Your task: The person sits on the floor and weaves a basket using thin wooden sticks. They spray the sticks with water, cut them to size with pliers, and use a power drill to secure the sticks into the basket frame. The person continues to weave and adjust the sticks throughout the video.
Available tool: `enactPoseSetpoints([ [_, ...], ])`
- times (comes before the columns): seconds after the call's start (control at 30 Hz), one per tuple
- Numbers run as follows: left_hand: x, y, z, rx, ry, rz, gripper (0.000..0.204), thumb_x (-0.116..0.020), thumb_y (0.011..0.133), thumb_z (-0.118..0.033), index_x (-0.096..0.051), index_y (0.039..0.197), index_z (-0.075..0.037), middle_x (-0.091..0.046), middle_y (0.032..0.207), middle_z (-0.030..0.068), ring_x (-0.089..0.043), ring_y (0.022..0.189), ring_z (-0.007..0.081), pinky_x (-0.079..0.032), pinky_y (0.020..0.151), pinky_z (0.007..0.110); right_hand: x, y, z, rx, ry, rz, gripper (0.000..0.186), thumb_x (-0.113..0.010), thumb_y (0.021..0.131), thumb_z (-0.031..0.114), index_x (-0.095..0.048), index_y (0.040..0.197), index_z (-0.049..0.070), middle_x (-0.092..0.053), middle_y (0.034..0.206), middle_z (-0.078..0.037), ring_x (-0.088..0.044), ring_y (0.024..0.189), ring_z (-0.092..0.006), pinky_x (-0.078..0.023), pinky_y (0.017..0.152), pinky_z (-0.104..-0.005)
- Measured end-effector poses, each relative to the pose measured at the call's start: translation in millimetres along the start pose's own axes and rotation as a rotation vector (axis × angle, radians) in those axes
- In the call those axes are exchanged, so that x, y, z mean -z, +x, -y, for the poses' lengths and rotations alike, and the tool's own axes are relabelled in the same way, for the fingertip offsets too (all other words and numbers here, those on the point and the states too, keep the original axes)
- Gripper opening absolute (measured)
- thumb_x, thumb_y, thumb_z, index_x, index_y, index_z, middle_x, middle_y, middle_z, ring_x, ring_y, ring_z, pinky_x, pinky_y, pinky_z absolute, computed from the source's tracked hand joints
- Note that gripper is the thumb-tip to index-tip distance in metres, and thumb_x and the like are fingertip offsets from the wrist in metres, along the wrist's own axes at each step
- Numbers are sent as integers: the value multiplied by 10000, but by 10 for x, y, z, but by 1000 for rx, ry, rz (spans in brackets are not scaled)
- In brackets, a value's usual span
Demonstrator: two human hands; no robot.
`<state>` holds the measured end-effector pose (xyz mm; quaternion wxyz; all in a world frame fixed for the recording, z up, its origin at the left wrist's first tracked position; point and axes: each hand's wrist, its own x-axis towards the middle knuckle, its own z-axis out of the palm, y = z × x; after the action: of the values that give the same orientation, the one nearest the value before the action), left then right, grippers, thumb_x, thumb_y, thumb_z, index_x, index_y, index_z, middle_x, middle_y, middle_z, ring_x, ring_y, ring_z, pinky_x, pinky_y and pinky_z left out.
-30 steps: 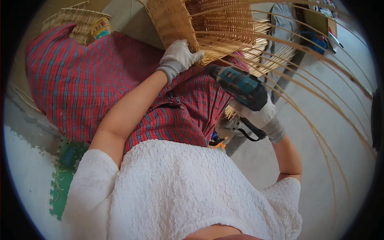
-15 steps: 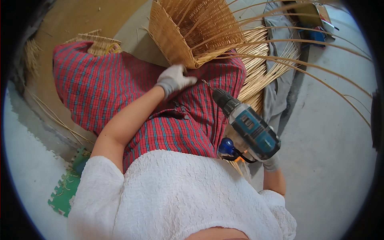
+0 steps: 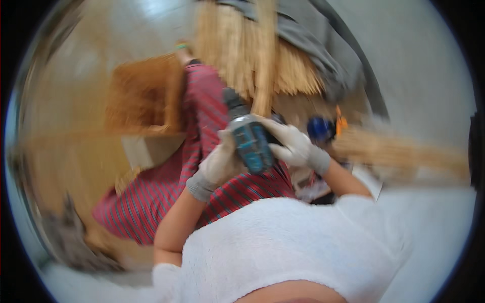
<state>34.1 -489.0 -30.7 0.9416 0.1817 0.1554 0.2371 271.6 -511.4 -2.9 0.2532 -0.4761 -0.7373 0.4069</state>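
Note:
A teal and black cordless drill (image 3: 250,144) is held over my lap, its chuck pointing up and slightly left. My left hand (image 3: 221,160), in a pale work glove with a grey cuff, presses closed against the drill's left side. On the other side my right hand (image 3: 294,146), gloved the same way, is closed about the tool, its fingers reaching around the body. The drill's handle is hidden below the body, and I cannot make out a bit in the chuck. Red plaid cloth (image 3: 156,202) covers my legs. The picture is smeared by motion.
A brown woven basket (image 3: 141,96) stands at the left beyond my knees. Bundled pale cane strips (image 3: 298,65) lie ahead beside grey cloth (image 3: 328,48). More strips (image 3: 404,151) lie at the right, near a round blue object (image 3: 321,129) and a small orange thing (image 3: 341,121).
My view has swung to the right. The drill has come toward the middle, and my left hand has left the basket's edge and now holds the drill too. The basket sits farther left in view.

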Motion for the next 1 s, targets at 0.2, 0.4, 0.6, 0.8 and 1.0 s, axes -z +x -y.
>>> enactPoseSetpoints([
  [0.2, 146, 676, 439, 193, 457, -137, 785, -340, 1041, -589, -145, 1557, -30, -479, 1445, 177, -519, 1302, 338, -414, 1128, 440, -397, -351, -409, -490, 12, -458, 896, -786, 739, 587, -501, 1382, 32, -646, 1223, -250, -638, 1156, -350, -472, 1023, -402],
  [0.4, 82, 974, 525, 377, 671, -7, 640, -555, 1047, -293, -241, 1582, -132, -506, 1314, 148, -586, 1128, 240, -504, 1024, 412, -498, -723, -1256, -911, 387, -619, 644, -868, 687, 358, -644, 1204, 45, -718, 1016, -117, -689, 909, -224, -551, 854, -348],
  [0.6, 206, 739, 198, 295, 470, -215, 519, -504, 1064, -263, -370, 1476, 22, -565, 1253, 167, -628, 1095, 260, -536, 973, 400, -303, -809, -2792, -1042, 790, -1174, 368, -866, 745, 238, -722, 1012, 29, -722, 906, -78, -680, 761, -179, -555, 725, -344],
  [0.8, 452, 505, 167, 116, 216, -401, 458, -450, 1079, -276, -395, 1429, 14, -626, 1143, 161, -672, 1029, 280, -581, 906, 481, 316, -717, -4143, -1350, 424, -1364, 583, -893, 686, 369, -709, 1037, -58, -720, 956, -112, -674, 783, -207, -528, 732, -344],
  [1.0, 550, 560, 185, 169, 278, -483, 466, -470, 1072, -283, -395, 1426, 12, -636, 1086, 161, -686, 957, 275, -602, 837, 476, 783, -523, -4546, -1639, 285, -1216, 896, -814, 703, 616, -645, 1211, -101, -674, 1238, -215, -669, 1110, -308, -498, 941, -359],
])
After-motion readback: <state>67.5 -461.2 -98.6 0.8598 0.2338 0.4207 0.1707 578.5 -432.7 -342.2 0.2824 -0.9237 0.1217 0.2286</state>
